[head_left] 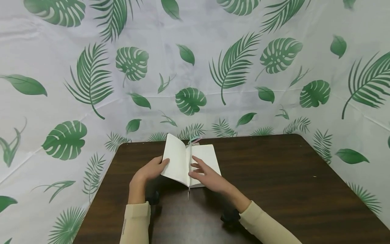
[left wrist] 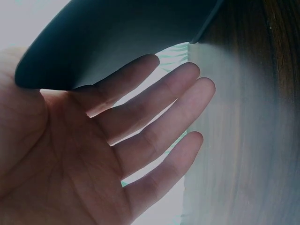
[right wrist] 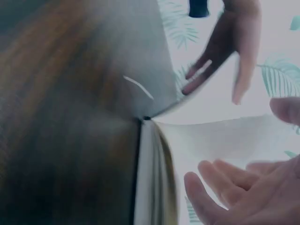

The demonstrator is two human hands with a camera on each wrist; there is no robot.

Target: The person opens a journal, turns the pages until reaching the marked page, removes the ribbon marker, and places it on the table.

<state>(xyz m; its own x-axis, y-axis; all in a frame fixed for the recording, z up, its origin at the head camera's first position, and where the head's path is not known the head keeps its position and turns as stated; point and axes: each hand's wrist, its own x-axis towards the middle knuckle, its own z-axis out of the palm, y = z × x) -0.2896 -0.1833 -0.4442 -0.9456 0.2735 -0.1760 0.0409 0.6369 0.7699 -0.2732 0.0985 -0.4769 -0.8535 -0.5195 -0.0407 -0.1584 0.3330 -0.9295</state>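
Observation:
An open notebook (head_left: pixel 176 159) with blank white pages and a dark cover lies near the middle of the table, its left half raised at a tilt. My left hand (head_left: pixel 152 168) holds that raised side by its outer edge, thumb on the page and fingers behind the cover. The dark cover (left wrist: pixel 108 37) crosses above the outstretched fingers (left wrist: pixel 164 119) in the left wrist view. Over the right page, my right hand (head_left: pixel 210 176) has loosely bent fingers near the gutter; contact is unclear. A thin pale strip runs along the gutter, with teal and pink bits at its top.
The dark brown wooden table (head_left: pixel 274 189) has its far edge just behind the notebook. White cloth with green leaves (head_left: pixel 190 101) hangs behind and at both sides. A thin pale ribbon (right wrist: pixel 138 87) sticks out below the spine.

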